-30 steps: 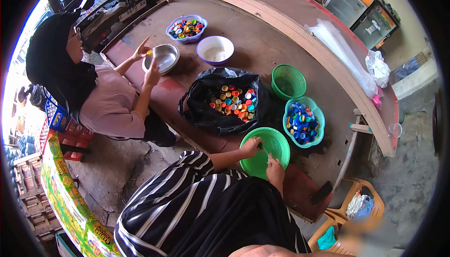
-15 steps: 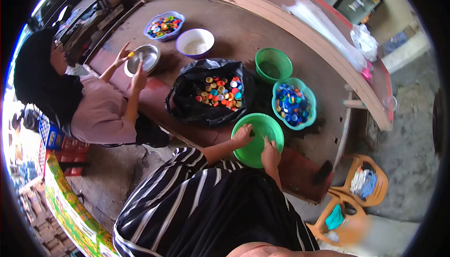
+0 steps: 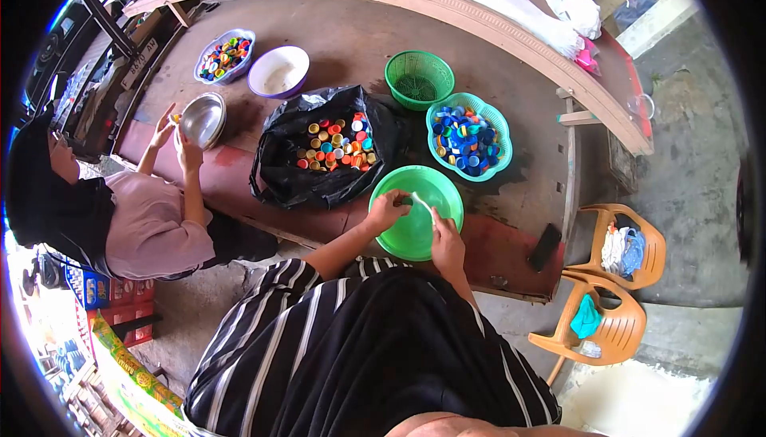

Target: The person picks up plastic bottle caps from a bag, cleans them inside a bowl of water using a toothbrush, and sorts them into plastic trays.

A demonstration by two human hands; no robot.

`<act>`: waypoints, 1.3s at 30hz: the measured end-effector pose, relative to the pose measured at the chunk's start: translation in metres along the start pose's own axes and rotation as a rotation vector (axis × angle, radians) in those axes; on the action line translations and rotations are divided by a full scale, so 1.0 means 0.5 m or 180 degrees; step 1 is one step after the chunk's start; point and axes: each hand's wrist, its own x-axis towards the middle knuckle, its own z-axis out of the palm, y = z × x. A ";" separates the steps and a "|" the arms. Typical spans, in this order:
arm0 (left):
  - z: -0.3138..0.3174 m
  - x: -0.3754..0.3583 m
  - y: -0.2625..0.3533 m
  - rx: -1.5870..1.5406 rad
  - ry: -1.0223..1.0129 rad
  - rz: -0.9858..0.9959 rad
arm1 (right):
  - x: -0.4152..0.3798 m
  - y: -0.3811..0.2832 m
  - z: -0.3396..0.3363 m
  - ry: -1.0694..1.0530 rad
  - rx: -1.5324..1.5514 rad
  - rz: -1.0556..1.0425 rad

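Curling round pale tool (image 3: 423, 204) (over basin (image 3: 411, 243)): right hand (image 3: 448, 247)

From my end of the feed I read one marking with some confidence: on the dark, oblong licence plate (image 3: 142, 64) fixed to the vehicle's rear at upper left, I make out pale characters including "670" and then an "A"; the characters at either end I cannot settle. Dark lettering runs along the yellow-and-green printed sheet (image 3: 137, 369) at lower left, but I find it too slanted and small to read.
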 end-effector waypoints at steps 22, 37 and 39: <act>-0.027 -0.020 0.001 0.0955 0.0040 0.0057 | 0.020 -0.016 -0.012 -0.0207 -0.0190 0.0156; -0.005 -0.026 -0.058 -0.2031 0.0051 -0.1280 | 0.024 -0.028 -0.008 -0.0197 0.0221 0.0322; -0.003 -0.038 -0.047 -0.2700 -0.0228 -0.1223 | 0.009 -0.017 0.003 -0.0372 0.0411 0.0151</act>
